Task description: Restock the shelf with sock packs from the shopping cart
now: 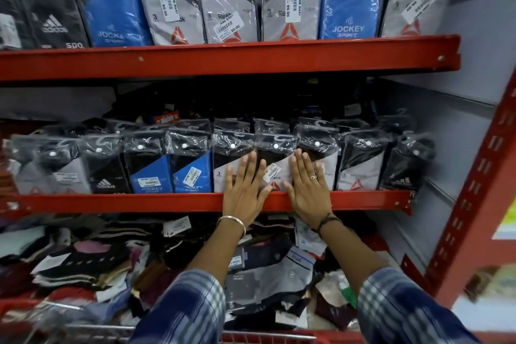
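**A:** Why are both hands flat on the packs?

**B:** My guess is it's squaring up the row. The left hand [242,190] and right hand [307,190] are open, fingers spread, palms pressed against the grey sock packs [275,173] at the front of the middle shelf [111,202]. Nothing is gripped.

**A:** And the packs stand upright?

**B:** Yes, side by side along the red shelf lip, labels facing out, probably so shoppers can read the brand and price. The upper shelf [223,57] is faced the same way.

**A:** Where's the cart?

**B:** Its rim [265,336] shows nearest the camera. Whether it holds more sock packs I cannot tell; the loose garments [83,254] lie on the bottom shelf.
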The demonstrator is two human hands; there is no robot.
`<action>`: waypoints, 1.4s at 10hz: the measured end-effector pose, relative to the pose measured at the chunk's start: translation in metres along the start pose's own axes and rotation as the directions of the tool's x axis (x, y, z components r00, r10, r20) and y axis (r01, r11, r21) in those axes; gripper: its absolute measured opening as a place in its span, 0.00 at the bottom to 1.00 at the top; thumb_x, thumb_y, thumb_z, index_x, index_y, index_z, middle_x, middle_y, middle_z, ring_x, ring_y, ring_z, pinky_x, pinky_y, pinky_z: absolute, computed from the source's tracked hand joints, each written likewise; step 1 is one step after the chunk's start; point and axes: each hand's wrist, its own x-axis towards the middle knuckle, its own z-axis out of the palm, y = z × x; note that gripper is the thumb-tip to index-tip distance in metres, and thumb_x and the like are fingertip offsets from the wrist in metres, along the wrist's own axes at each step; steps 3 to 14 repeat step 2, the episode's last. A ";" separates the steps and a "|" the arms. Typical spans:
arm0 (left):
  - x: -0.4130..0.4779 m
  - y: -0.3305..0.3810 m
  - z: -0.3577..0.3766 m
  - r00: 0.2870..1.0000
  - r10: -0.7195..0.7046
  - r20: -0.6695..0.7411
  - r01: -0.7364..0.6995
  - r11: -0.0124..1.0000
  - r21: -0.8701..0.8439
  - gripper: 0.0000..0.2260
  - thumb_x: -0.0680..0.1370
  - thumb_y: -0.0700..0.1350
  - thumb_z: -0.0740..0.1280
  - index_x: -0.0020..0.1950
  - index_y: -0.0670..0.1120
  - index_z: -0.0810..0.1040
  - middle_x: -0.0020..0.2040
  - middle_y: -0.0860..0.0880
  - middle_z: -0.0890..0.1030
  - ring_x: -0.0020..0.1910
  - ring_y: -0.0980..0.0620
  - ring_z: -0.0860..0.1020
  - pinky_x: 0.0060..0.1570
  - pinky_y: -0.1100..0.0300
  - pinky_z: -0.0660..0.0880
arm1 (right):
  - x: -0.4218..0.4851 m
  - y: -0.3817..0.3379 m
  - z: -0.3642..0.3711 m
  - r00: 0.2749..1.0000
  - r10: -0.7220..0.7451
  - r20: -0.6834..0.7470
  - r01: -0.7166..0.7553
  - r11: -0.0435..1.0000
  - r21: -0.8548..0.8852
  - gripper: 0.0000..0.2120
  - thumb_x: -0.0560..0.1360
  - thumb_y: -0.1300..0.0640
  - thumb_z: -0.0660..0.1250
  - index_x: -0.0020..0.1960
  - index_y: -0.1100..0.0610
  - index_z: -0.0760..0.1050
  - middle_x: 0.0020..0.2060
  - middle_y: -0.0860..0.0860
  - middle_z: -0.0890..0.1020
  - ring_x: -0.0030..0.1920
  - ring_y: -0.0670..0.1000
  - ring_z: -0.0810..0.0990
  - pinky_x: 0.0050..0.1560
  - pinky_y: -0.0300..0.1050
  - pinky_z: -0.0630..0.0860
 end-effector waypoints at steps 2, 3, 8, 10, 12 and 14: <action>-0.018 0.002 -0.025 0.999 0.037 0.028 -0.037 0.999 -0.022 0.30 0.79 0.62 0.45 0.76 0.52 0.42 0.77 0.49 0.37 0.74 0.48 0.36 0.69 0.42 0.35 | -0.020 -0.023 -0.028 0.999 0.044 0.019 -0.043 0.999 -0.033 0.32 0.79 0.40 0.42 0.76 0.59 0.49 0.76 0.56 0.54 0.76 0.53 0.50 0.74 0.50 0.44; -0.018 0.002 -0.025 0.999 0.037 0.028 -0.037 0.999 -0.022 0.30 0.79 0.62 0.45 0.76 0.52 0.42 0.77 0.49 0.37 0.74 0.48 0.36 0.69 0.42 0.35 | -0.020 -0.023 -0.028 0.999 0.044 0.019 -0.043 0.999 -0.033 0.32 0.79 0.40 0.42 0.76 0.59 0.49 0.76 0.56 0.54 0.76 0.53 0.50 0.74 0.50 0.44; -0.018 0.002 -0.025 0.999 0.037 0.028 -0.037 0.999 -0.022 0.30 0.79 0.62 0.45 0.76 0.52 0.42 0.77 0.49 0.37 0.74 0.48 0.36 0.69 0.42 0.35 | -0.020 -0.023 -0.028 0.999 0.044 0.019 -0.043 0.999 -0.033 0.32 0.79 0.40 0.42 0.76 0.59 0.49 0.76 0.56 0.54 0.76 0.53 0.50 0.74 0.50 0.44; -0.018 0.002 -0.025 0.999 0.037 0.028 -0.037 0.999 -0.022 0.30 0.79 0.62 0.45 0.76 0.52 0.42 0.77 0.49 0.37 0.74 0.48 0.36 0.69 0.42 0.35 | -0.020 -0.023 -0.028 0.999 0.044 0.019 -0.043 0.999 -0.033 0.32 0.79 0.40 0.42 0.76 0.59 0.49 0.76 0.56 0.54 0.76 0.53 0.50 0.74 0.50 0.44; -0.018 0.002 -0.025 0.999 0.037 0.028 -0.037 0.999 -0.022 0.30 0.79 0.62 0.45 0.76 0.52 0.42 0.77 0.49 0.37 0.74 0.48 0.36 0.69 0.42 0.35 | -0.020 -0.023 -0.028 0.999 0.044 0.019 -0.043 0.999 -0.033 0.32 0.79 0.40 0.42 0.76 0.59 0.49 0.76 0.56 0.54 0.76 0.53 0.50 0.74 0.50 0.44; -0.018 0.002 -0.025 0.999 0.037 0.028 -0.037 0.999 -0.022 0.30 0.79 0.62 0.45 0.76 0.52 0.42 0.77 0.49 0.37 0.74 0.48 0.36 0.69 0.42 0.35 | -0.020 -0.023 -0.028 0.999 0.044 0.019 -0.043 0.999 -0.033 0.32 0.79 0.40 0.42 0.76 0.59 0.49 0.76 0.56 0.54 0.76 0.53 0.50 0.74 0.50 0.44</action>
